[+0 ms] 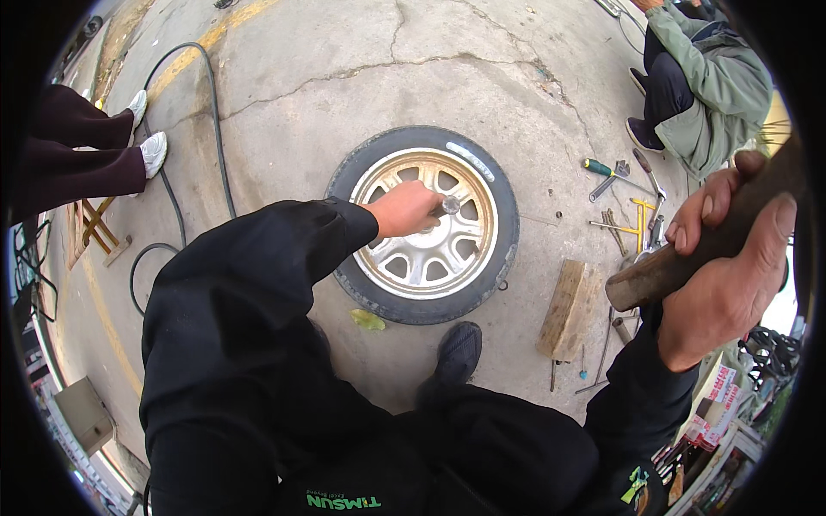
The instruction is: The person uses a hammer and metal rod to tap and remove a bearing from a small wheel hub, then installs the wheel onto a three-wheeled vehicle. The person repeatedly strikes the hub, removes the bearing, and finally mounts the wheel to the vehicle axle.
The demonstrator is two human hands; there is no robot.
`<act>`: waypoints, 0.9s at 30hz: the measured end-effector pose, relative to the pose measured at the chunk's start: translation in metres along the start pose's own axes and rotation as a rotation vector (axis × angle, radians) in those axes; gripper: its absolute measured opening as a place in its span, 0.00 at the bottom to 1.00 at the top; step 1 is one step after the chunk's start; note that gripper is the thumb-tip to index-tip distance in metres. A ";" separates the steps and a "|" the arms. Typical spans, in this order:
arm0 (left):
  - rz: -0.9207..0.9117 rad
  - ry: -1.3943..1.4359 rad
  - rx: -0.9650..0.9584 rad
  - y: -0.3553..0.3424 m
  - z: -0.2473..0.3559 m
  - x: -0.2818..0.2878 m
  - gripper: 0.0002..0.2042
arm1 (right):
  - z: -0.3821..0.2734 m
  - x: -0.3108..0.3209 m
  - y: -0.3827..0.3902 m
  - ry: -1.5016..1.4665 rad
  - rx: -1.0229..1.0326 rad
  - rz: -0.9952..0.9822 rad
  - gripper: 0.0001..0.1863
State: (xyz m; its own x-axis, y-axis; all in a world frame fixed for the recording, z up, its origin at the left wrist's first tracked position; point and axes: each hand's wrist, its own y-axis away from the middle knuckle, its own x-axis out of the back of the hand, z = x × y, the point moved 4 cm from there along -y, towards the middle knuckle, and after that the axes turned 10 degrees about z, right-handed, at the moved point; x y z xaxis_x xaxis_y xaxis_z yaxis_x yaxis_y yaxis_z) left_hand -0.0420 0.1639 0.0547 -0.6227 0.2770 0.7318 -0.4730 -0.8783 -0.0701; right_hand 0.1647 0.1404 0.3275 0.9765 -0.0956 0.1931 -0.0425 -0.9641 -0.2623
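A car wheel (411,285) with a black tyre (344,258) and a worn silver rim lies flat on the ground before me. Over its hub, my left hand (404,209) is closed round a metal rod (451,205); only the rod's round, shiny end shows, and the hand covers the rest. Raised at the right, my right hand (710,297) grips a thick brown wooden handle (658,273). The butt of the handle points toward the wheel, while its other end runs into the dark edge of the view.
A wooden block (570,310) lies right of the wheel, below a screwdriver (600,168), an adjustable wrench (605,185) and a yellow-handled tool (637,225). One person (714,77) crouches at far right; another (95,150) is at left, by a black hose (215,112).
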 end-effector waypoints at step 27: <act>-0.081 0.189 0.008 0.015 -0.019 -0.011 0.10 | 0.105 -0.018 0.132 0.369 -0.550 -0.161 0.22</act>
State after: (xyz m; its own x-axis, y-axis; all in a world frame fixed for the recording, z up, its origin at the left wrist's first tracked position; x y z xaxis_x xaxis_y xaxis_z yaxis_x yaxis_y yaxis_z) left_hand -0.0541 0.1553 0.0321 -0.6890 0.4140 0.5948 -0.5215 -0.8532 -0.0103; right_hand 0.1632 0.0413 0.1904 0.8477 0.0756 0.5250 -0.0993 -0.9497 0.2971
